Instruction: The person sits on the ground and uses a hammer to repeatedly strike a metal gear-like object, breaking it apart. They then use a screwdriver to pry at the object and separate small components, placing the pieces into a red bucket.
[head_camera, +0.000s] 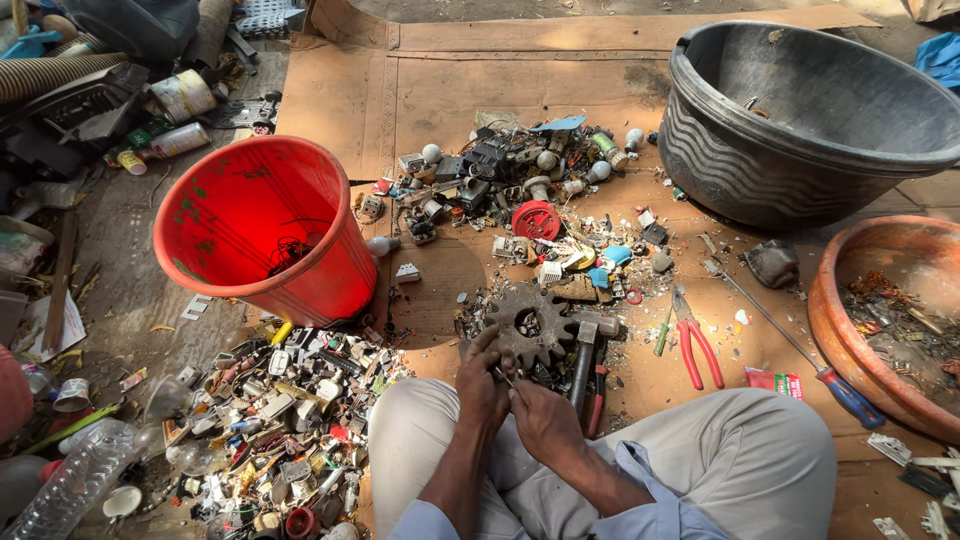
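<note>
At the lower middle of the frame both hands meet over the lap: the left hand (483, 385) and the right hand (545, 420) each have their grip pinched narrow on a small metal piece (509, 381) held between the fingertips, too small to tell what it is. Just above the hands a rusty toothed gear (530, 325) lies on the cardboard sheet (480, 80) covering the floor, with a hammer (586, 352) touching its right side. Right of these lie red-handled pliers (697, 345) and a long screwdriver with a blue and red handle (800, 350); near it sits a small flat red packet (773, 381). A tilted red bucket (262, 225) stands at centre left, a dark tub (810, 120) at upper right, a terracotta bowl (890, 320) at right. Cylindrical cans with pale labels (183, 110) lie at upper left.
</note>
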